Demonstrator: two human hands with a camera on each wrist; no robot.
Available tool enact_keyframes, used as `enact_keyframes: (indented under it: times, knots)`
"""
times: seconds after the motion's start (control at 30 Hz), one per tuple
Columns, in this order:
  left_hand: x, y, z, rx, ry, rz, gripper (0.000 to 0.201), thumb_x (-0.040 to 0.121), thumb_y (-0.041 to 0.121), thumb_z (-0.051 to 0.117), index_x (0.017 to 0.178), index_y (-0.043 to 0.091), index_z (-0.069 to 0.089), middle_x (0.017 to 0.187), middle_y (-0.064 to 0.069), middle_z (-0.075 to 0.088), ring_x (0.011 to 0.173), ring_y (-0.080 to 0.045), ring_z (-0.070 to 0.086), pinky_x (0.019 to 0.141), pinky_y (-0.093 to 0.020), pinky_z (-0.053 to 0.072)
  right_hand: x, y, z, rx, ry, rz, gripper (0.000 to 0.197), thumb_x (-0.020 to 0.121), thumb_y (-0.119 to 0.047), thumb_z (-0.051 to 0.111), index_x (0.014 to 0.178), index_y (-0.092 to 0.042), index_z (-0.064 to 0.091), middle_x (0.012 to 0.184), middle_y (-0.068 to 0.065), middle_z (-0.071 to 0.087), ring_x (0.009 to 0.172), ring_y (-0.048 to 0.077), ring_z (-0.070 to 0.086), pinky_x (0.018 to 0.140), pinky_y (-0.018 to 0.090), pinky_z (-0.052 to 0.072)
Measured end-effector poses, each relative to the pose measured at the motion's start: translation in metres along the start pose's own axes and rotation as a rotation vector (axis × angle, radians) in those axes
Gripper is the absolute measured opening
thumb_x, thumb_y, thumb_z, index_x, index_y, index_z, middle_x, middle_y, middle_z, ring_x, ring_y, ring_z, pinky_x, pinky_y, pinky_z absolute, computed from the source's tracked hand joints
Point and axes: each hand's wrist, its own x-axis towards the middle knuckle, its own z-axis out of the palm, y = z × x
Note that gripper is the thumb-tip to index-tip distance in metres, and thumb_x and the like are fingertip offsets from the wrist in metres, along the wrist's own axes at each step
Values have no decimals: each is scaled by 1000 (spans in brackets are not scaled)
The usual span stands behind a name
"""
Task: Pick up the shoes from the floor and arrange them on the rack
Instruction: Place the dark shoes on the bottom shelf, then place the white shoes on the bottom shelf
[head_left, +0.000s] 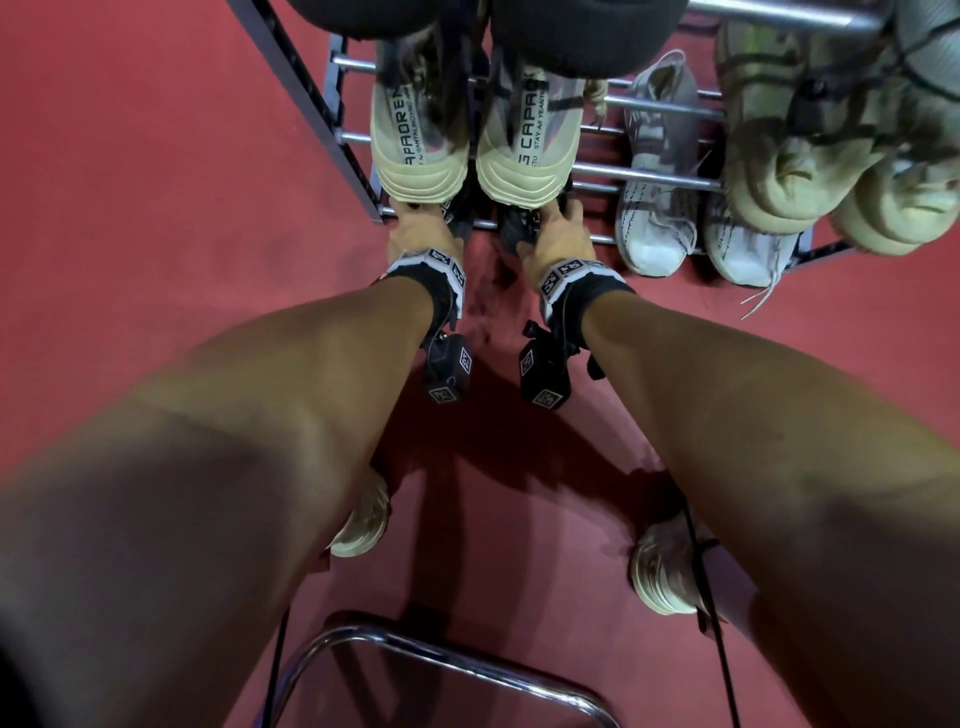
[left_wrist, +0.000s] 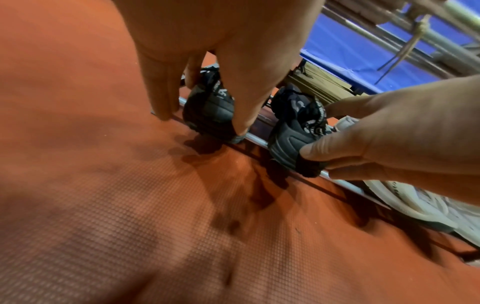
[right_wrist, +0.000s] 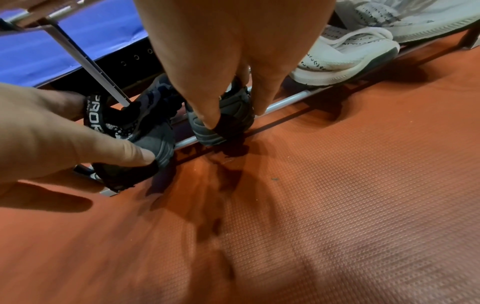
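Observation:
Two black shoes sit heel-out on the front rail (left_wrist: 259, 140) of the metal rack's (head_left: 649, 177) lowest shelf, at its left end. My left hand (head_left: 415, 231) grips the heel of the left black shoe (left_wrist: 210, 111), thumb on one side and fingers on the other. My right hand (head_left: 556, 234) holds the heel of the right black shoe (right_wrist: 226, 117) the same way. In the right wrist view the left shoe (right_wrist: 145, 131) shows white lettering on its collar. From the head camera both black shoes are mostly hidden under the shelf above.
Beige sneakers (head_left: 421, 150) stand on the shelf above the hands. White knit sneakers (head_left: 654, 234) fill the bottom shelf to the right. The floor is a red textured mat (head_left: 156, 208). A chrome chair frame (head_left: 441, 654) is near my feet.

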Motion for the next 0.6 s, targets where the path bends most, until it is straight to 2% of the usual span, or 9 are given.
enact_keyframes:
  times: [0.1,0.23,0.37,0.47,0.53,0.6]
  knots:
    - [-4,3,5,-52,-7,-60,70,92,34,61,148,18,23,154,-16,17,138,-35,32,105,-45,39,-5,2,-8,-7,-2,-12,66,87,-15,64,143,-22,28,148,8,27,132,35,40,103,41,43]
    - [-19,10,4,-32,106,25,77,87,32,65,148,14,22,154,-16,23,142,-35,20,108,-47,33,-13,10,-16,-9,52,-56,65,85,-11,61,143,-16,32,143,6,35,129,33,44,105,38,41]
    - [-34,23,3,-11,196,146,65,86,29,63,142,11,35,148,-13,36,134,-36,35,107,-45,32,-25,28,-23,10,100,-64,49,85,-13,53,133,-15,48,135,8,47,123,33,48,104,36,42]
    - [-46,40,2,49,232,211,52,86,27,59,134,9,48,147,-15,36,136,-34,32,109,-45,31,-33,44,-32,-3,145,-33,39,86,-20,57,125,-15,54,127,8,53,119,31,50,96,38,47]
    - [-53,52,2,54,238,258,41,86,23,56,125,10,55,137,-15,47,132,-34,36,106,-42,34,-36,56,-39,7,153,5,37,87,-21,58,124,-15,54,125,8,52,119,30,49,94,40,50]
    - [-58,66,3,-19,218,341,39,86,18,53,124,12,55,125,-14,56,121,-34,47,99,-41,41,-39,73,-48,36,164,52,38,86,-17,54,124,-14,54,126,9,50,119,31,49,93,40,50]
